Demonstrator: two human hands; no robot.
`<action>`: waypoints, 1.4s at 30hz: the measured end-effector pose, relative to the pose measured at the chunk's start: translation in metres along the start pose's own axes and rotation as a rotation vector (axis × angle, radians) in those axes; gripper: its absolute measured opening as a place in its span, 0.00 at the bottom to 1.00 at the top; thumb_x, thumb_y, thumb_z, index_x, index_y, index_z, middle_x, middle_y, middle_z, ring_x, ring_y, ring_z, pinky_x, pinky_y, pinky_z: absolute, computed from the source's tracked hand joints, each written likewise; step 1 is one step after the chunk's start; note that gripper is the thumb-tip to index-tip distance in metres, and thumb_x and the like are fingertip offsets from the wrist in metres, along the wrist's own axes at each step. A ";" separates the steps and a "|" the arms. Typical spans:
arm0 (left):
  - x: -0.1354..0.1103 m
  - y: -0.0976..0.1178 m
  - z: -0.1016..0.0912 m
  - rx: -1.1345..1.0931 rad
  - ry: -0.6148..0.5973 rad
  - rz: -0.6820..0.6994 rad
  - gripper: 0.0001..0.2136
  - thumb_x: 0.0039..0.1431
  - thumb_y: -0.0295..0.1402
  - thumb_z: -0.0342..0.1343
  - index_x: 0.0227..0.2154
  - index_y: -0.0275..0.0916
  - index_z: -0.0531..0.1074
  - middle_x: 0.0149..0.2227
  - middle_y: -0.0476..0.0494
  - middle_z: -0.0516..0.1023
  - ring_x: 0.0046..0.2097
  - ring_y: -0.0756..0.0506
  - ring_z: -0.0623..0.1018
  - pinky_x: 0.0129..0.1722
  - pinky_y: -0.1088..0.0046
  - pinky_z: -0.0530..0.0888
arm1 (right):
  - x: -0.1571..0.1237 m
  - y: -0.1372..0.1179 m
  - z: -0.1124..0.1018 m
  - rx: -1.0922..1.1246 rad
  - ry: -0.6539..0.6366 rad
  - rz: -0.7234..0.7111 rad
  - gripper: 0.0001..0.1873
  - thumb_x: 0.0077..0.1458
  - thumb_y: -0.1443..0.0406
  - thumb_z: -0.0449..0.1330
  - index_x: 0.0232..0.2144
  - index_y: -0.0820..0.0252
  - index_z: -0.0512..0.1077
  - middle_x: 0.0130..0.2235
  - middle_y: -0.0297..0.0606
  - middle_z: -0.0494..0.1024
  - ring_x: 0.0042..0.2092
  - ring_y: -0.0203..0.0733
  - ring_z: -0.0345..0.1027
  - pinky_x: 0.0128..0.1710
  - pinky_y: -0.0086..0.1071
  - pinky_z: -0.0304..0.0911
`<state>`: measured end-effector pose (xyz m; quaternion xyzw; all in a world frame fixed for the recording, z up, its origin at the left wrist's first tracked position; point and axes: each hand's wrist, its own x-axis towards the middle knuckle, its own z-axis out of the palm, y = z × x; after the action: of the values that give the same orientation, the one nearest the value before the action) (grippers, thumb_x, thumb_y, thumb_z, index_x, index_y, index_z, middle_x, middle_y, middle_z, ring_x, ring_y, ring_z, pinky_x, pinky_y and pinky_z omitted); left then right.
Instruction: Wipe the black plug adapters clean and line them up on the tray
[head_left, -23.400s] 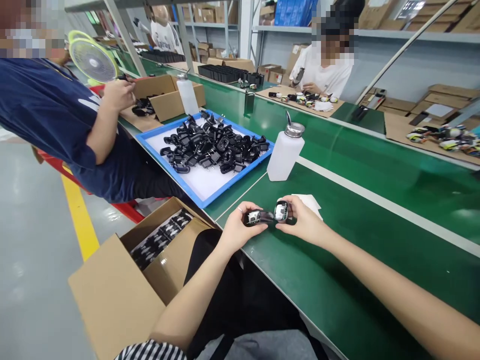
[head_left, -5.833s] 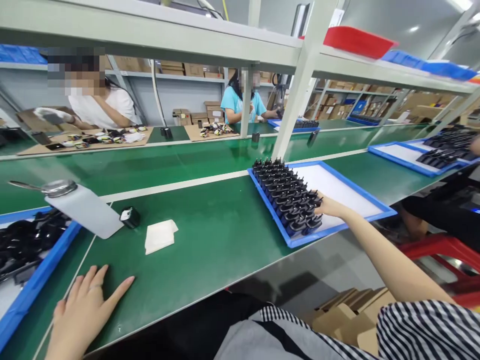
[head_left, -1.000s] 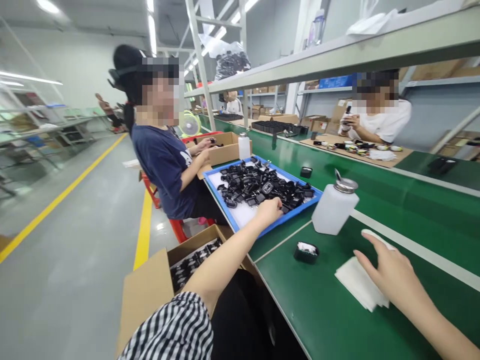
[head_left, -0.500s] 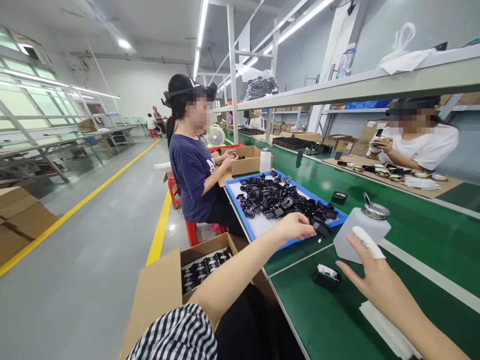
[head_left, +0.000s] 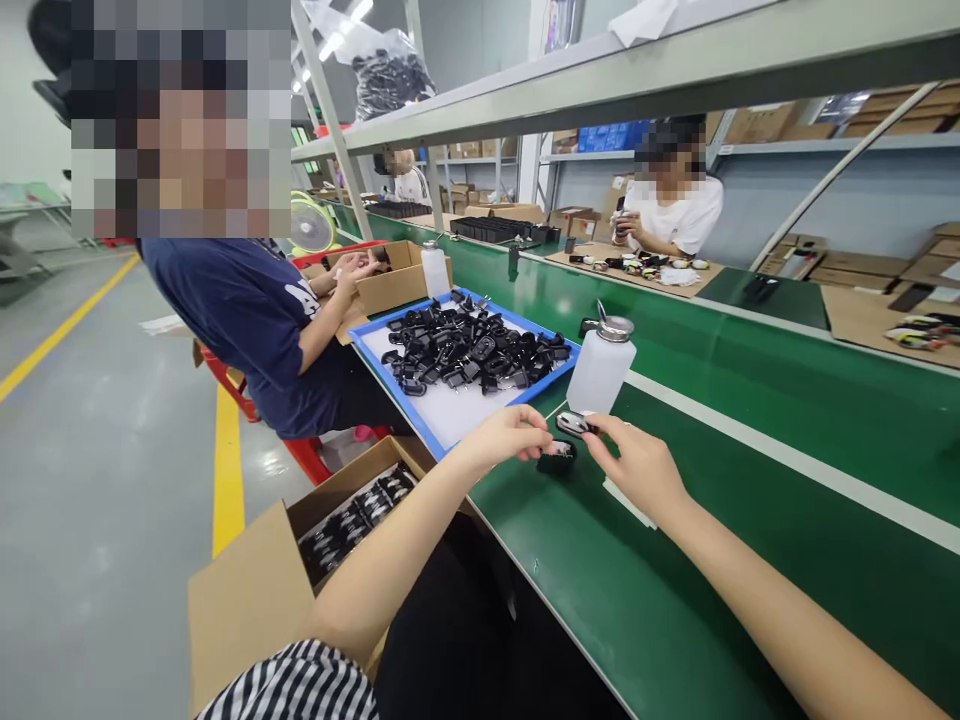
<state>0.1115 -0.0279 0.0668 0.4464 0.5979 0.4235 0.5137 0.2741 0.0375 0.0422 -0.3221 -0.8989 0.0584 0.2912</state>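
My right hand (head_left: 641,465) pinches a small black plug-like housing (head_left: 574,424) with a pale face, just in front of a white dispenser bottle (head_left: 601,370) with a metal lid. My left hand (head_left: 514,437) is closed close beside it, fingertips together; whether they grip anything is hidden. Below the fingertips, a second black housing (head_left: 556,458) with a whitish inside is on the green bench. A folded white cloth (head_left: 628,503) lies partly under my right hand. Beyond my left hand a blue-rimmed tray (head_left: 420,425) holds a heap of black plug parts.
A carton (head_left: 247,590) with rows of black parts stands open at my lower left. A co-worker in a blue shirt (head_left: 225,310) sits at the left, by another carton (head_left: 397,280). Across the bench (head_left: 750,430) sits a person in white (head_left: 675,215). A shelf edge (head_left: 600,85) runs overhead.
The view has swung right. My left hand has come back from the tray's edge toward my right hand. My right hand, spread and holding nothing before, now holds a black housing.
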 end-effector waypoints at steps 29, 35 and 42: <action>-0.011 -0.065 0.010 0.518 0.242 0.244 0.14 0.40 0.33 0.55 0.34 0.40 0.66 0.30 0.51 0.69 0.32 0.50 0.68 0.33 0.74 0.65 | 0.053 0.003 0.027 -0.115 -0.711 -0.102 0.21 0.31 0.69 0.61 0.35 0.60 0.68 0.32 0.40 0.68 0.30 0.42 0.64 0.26 0.31 0.60; -0.003 -0.063 0.018 0.611 0.250 0.244 0.15 0.41 0.35 0.54 0.35 0.39 0.66 0.31 0.48 0.70 0.33 0.48 0.69 0.34 0.73 0.65 | 0.044 0.012 0.011 -0.031 -0.635 -0.033 0.17 0.35 0.73 0.53 0.34 0.63 0.65 0.33 0.41 0.67 0.31 0.40 0.63 0.30 0.32 0.61; 0.007 -0.057 0.018 0.481 0.164 0.251 0.18 0.40 0.32 0.54 0.38 0.40 0.64 0.31 0.51 0.72 0.33 0.50 0.70 0.35 0.74 0.66 | 0.018 0.009 0.003 0.583 -0.339 0.165 0.19 0.47 0.66 0.45 0.43 0.61 0.59 0.47 0.41 0.63 0.47 0.40 0.57 0.47 0.37 0.52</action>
<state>0.1237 -0.0346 0.0080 0.5905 0.6608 0.3643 0.2863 0.2660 0.0563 0.0460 -0.2824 -0.8510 0.3889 0.2117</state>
